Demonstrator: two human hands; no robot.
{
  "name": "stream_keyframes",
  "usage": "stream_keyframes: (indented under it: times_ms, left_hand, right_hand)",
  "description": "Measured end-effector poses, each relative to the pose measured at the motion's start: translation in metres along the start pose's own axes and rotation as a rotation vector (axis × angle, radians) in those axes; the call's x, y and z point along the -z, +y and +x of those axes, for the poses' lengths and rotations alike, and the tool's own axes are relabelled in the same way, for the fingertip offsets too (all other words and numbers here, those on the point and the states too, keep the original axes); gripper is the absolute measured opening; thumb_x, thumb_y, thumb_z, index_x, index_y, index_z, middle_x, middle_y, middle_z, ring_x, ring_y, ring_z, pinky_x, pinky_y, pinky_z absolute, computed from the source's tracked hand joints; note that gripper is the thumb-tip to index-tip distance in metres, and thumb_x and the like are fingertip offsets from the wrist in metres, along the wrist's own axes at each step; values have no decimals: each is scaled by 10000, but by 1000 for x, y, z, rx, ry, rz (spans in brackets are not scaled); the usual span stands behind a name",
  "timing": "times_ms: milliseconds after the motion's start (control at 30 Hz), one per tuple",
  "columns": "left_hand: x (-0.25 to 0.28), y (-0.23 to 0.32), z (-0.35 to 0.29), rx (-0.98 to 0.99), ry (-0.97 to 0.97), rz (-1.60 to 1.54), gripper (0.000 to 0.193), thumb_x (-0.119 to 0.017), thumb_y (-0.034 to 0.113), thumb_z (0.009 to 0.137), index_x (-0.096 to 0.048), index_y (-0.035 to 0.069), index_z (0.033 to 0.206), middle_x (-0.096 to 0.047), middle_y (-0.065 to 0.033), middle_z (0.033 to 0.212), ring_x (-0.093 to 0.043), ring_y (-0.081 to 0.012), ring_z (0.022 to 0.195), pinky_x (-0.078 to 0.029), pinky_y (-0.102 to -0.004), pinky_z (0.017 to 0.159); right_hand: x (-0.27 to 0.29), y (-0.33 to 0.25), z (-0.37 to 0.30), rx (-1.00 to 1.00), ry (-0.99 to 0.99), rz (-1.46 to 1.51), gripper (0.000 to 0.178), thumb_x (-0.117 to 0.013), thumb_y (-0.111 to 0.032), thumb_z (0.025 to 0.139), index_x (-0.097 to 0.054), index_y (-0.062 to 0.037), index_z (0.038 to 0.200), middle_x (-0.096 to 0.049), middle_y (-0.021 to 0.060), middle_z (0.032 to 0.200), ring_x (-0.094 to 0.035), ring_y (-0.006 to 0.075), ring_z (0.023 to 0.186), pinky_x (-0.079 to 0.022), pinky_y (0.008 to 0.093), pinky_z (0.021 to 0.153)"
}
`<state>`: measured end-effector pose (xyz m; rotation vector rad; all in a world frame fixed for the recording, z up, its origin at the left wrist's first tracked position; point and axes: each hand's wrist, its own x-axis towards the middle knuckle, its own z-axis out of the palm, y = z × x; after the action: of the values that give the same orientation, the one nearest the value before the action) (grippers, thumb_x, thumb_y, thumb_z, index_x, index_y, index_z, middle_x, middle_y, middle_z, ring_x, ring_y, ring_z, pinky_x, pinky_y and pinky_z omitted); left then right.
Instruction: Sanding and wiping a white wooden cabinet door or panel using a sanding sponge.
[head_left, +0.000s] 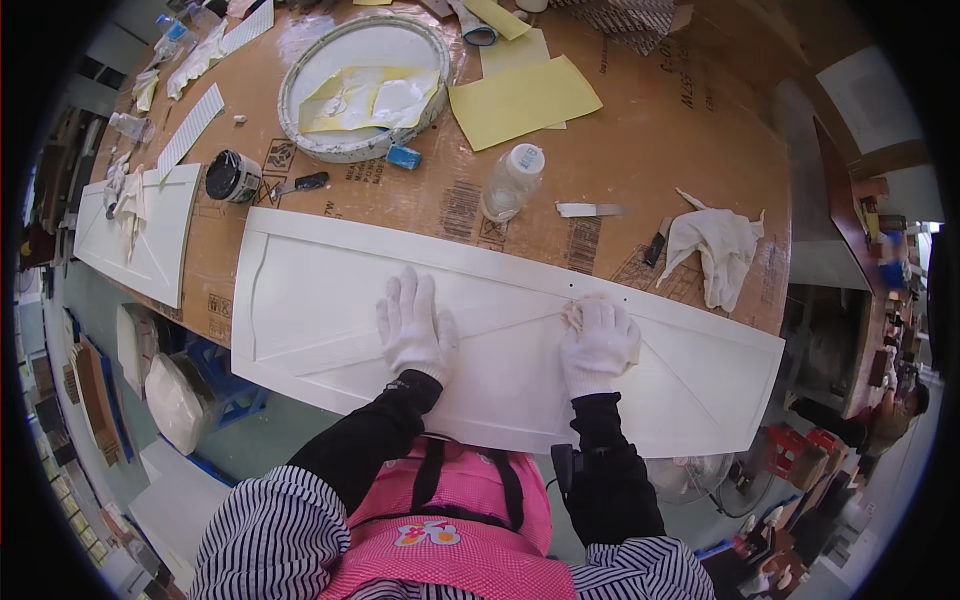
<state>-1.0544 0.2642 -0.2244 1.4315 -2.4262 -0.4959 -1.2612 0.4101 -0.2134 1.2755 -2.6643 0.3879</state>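
Along the near edge of the worktop (650, 150), which is covered with brown cardboard, lies the long white panel (500, 350), and its near side reaches out over this edge, toward the person. Its long axis goes from left to right, a little slanted: the left end is nearer to the far edge of the worktop, the right end comes closer to the person. The face with thin raised trim looks upward. The left hand (415, 330), in a white glove, rests flat on the left half; its fingers point to the far edge, slightly spread, with the thumb apart. The right hand (600, 345), also gloved, is on the right half, near two small dark holes; its fingers are close together and bent down by a small beige piece (573, 316) (whether they pinch it or only press it, I cannot tell). To my judgement, the step in hand is rubbing or smoothing the face, while the left hand steadies the panel. The next move seems to call for light, even pressure along the trim, without tipping the overhanging side. Toward the right edge of the worktop lies a crumpled rag (715, 245).
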Motion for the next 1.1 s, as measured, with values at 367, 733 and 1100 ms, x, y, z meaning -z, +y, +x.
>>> stream_keyframes:
  times_ms: [367, 733, 1100]
  left_hand:
    - [89, -206, 156, -322, -222, -267, 529, -618, 143, 987, -496, 24, 1488, -509, -219, 1547, -457, -367, 1464, -332, -451, 1233]
    - [105, -253, 178, -398, -125, 310, 626, -636, 305, 971, -469, 74, 1529, -390, -161, 1658, -331, -373, 1543, -254, -523, 1266]
    - [105, -249, 178, -371, -130, 233, 618, -653, 282, 958, -492, 77, 1518, -412, -159, 1647, -349, -386, 1534, -320, -489, 1244]
  right_hand:
    - [-18, -120, -46, -24, 105, 32, 222, -699, -320, 918, -645, -163, 1066, -622, 84, 1142, -589, 323, 1068, -455, 487, 904]
    - [-28, -161, -53, -326, 6, -34, 300, -665, -261, 882, -642, -170, 1167, -607, 113, 1290, -572, 361, 1173, -423, 567, 983]
    - [-27, -117, -9, -606, -74, -265, 281, -622, -311, 957, -631, -120, 1163, -600, 118, 1287, -576, 378, 1116, -477, 516, 925]
